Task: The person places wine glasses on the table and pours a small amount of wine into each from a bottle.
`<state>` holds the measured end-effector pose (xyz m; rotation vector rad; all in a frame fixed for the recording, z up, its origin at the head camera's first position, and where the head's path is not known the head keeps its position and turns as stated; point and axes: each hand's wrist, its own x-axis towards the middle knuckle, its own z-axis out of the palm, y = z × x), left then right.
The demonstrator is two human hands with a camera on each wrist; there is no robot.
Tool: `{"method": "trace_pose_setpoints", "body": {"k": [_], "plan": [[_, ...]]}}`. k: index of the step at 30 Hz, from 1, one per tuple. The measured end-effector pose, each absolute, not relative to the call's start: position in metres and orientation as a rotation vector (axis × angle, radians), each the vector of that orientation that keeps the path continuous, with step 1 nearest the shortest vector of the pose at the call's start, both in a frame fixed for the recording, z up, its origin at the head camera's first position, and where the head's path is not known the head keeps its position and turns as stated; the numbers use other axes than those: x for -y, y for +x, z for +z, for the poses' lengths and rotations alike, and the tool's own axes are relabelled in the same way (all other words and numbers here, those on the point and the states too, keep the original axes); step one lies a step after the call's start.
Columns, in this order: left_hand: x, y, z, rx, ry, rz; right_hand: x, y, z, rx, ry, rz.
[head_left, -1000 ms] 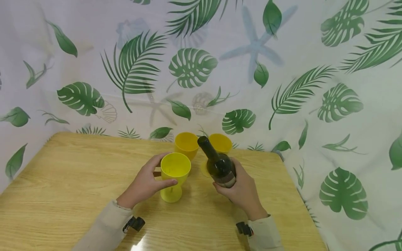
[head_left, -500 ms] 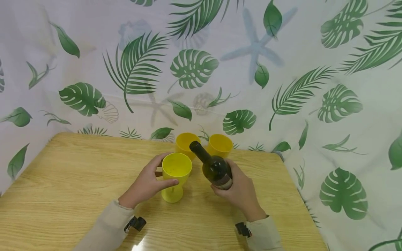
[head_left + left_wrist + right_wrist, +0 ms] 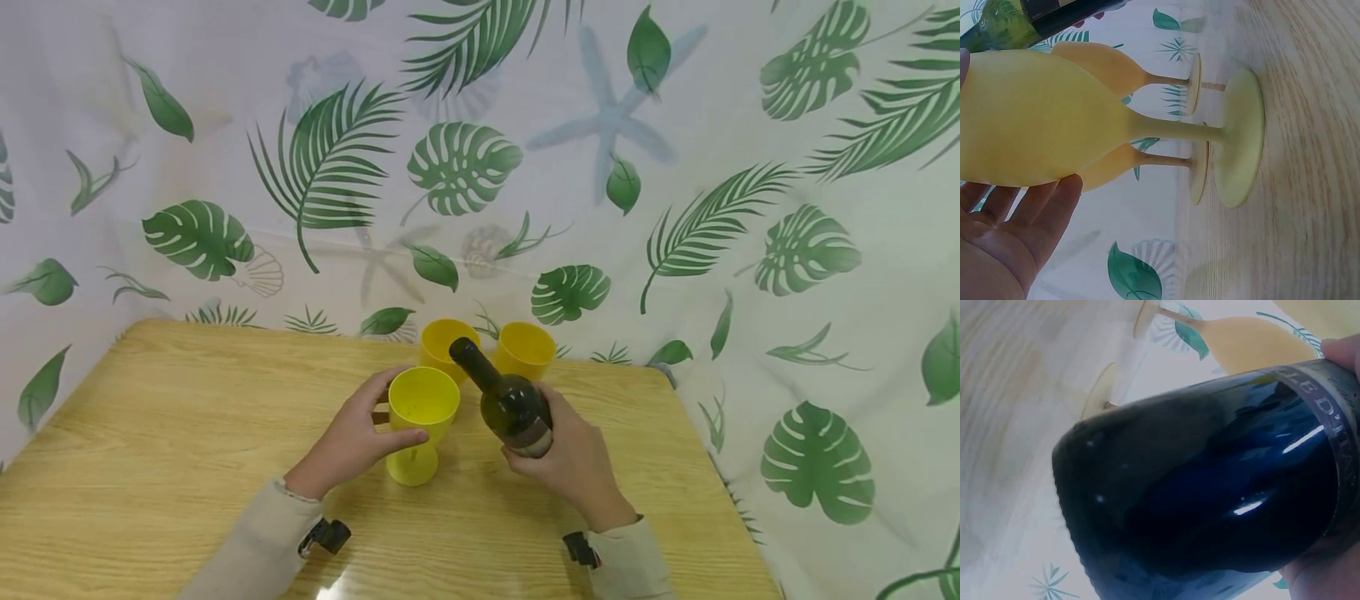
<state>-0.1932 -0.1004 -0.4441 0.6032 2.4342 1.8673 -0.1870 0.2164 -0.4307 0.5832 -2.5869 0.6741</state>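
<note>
A bright yellow goblet [image 3: 423, 402] stands upright on the wooden table, its round foot and stem plain in the left wrist view. My left hand [image 3: 347, 440] grips its bowl from the left, thumb across the front and fingers on the far side. In my right hand [image 3: 576, 468] is a dark green wine bottle [image 3: 514, 410], held round its labelled body. The bottle tilts up and to the left, with its mouth above and just right of the goblet's rim, apart from it. Its base [image 3: 1104, 506] shows large in the right wrist view.
Behind the bottle are two orange-yellow goblets, one at the left [image 3: 442, 337] and one at the right [image 3: 527, 348], near the table's back edge. A leaf-printed cloth [image 3: 450, 242] hangs behind the wooden table [image 3: 210, 417].
My right hand has moved the bottle slightly left, and its neck has tipped lower toward the held goblet. The left hand and its goblet have stayed almost in place.
</note>
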Motion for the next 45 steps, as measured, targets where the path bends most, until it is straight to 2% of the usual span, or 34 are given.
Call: {"method": "trace_pose_setpoints", "body": {"k": [24,45], "plan": [[0.098,-0.191,-0.442,-2.419,0.576,1.865,-0.245,-0.187,-0.395,2.671,0.729,0.351],[0.1,-0.194,-0.445,-2.385,0.56,1.889,-0.245,-0.196,-0.378,2.737,0.873,0.09]]}}
